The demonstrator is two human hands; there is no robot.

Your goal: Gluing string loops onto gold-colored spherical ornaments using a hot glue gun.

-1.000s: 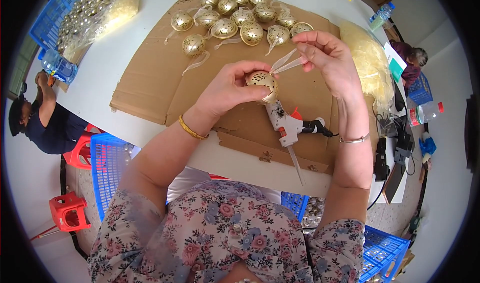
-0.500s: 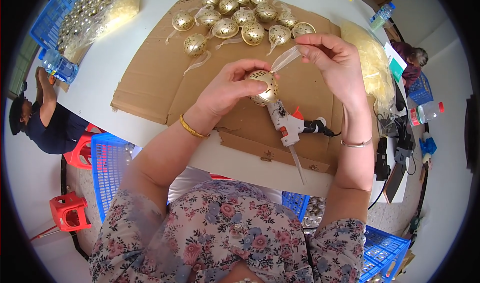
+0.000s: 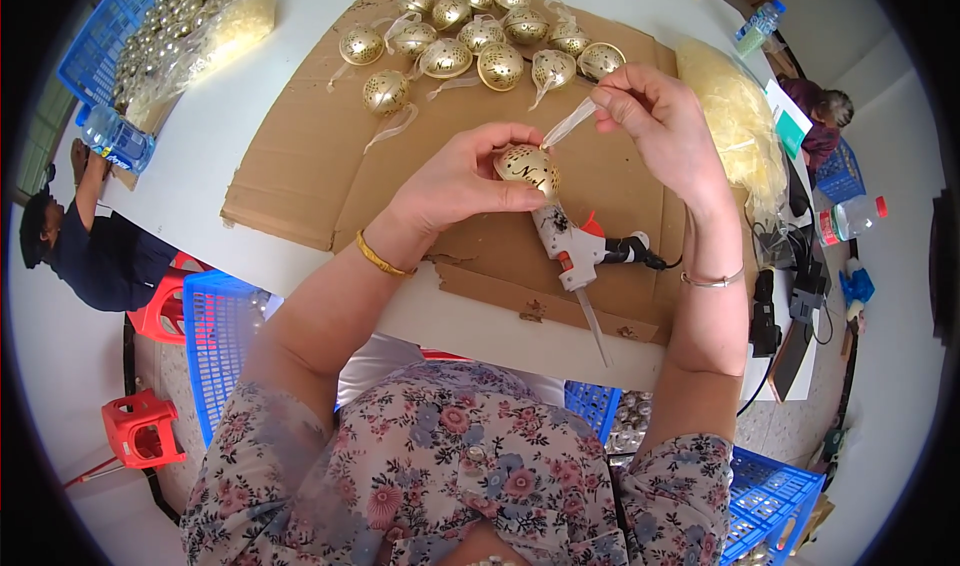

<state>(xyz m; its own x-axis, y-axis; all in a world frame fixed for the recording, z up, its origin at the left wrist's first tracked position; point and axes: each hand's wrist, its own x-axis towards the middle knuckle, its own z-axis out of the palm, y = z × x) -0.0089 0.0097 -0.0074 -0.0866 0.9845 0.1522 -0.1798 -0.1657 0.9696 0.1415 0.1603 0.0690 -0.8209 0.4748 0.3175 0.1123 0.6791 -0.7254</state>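
My left hand (image 3: 465, 178) is closed around a gold, perforated ball ornament (image 3: 522, 166) with dark lettering, held above the cardboard. From its top runs a sheer white ribbon (image 3: 570, 124), pulled taut up to the right. My right hand (image 3: 650, 126) pinches the ribbon's far end between thumb and fingers. Just below the ornament lies a white glue gun (image 3: 567, 246) with a clear glue stick (image 3: 594, 328) sticking out of its back. Several similar gold ornaments (image 3: 500, 67), many with ribbons, rest together at the far part of the cardboard sheet (image 3: 300, 156).
A bag of cream ribbons (image 3: 725, 116) lies right of the cardboard. At far left are a blue basket (image 3: 95, 51), many small gold balls (image 3: 165, 41) and a water bottle (image 3: 118, 136). Black cables and adapters (image 3: 806, 301) sit at right. One person (image 3: 85, 236) is at left, another at far right.
The ornament has turned in my left hand, so its lettering now faces up, and my left thumb has shifted lower on it. My right hand still holds the ribbon, moved slightly left.
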